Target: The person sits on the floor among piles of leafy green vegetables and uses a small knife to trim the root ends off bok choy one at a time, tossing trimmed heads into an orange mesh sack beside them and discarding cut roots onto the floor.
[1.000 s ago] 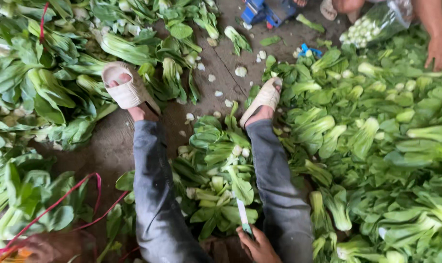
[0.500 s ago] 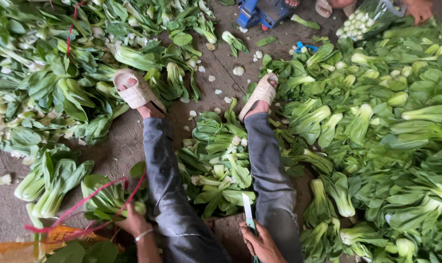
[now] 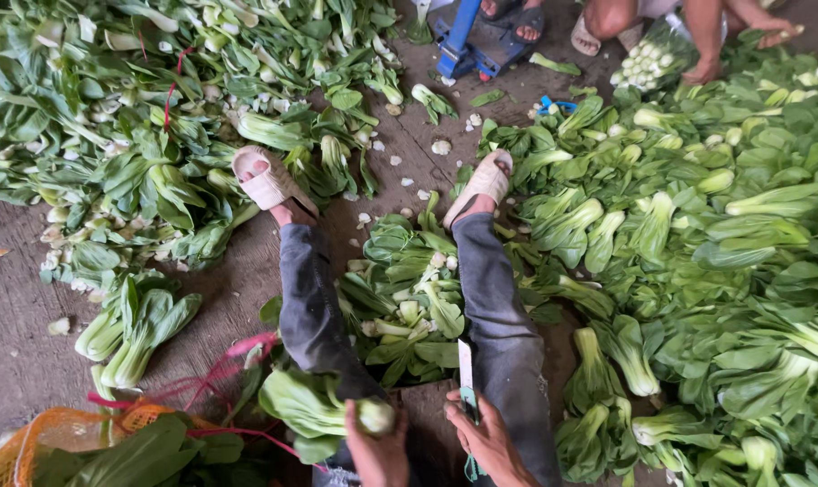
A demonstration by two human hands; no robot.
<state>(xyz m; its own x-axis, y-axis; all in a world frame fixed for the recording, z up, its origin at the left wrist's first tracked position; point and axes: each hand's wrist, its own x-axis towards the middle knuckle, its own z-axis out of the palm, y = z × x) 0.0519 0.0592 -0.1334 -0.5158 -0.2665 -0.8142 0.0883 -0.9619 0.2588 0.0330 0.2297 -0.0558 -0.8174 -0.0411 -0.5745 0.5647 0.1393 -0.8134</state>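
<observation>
I sit on the ground with my legs stretched out among heaps of bok choy. My left hand (image 3: 377, 451) grips a bok choy head (image 3: 314, 408) by its pale stem end, leaves pointing left over my left thigh. My right hand (image 3: 488, 444) holds a small knife (image 3: 466, 370) with a green handle, blade pointing up along my right leg. A pile of trimmed bok choy (image 3: 409, 298) lies between my legs. Both feet wear pale slippers (image 3: 266, 180).
Big bok choy heaps lie at left (image 3: 111, 117) and right (image 3: 724, 261). An orange net bag (image 3: 57, 442) with pink string sits at bottom left. A blue scale base (image 3: 467, 36) and another person's feet and hand (image 3: 697, 45) are at the top.
My left hand came in from the left with a bok choy head and now holds it over my left thigh. The view tilted down; the knife hand stayed about where it was.
</observation>
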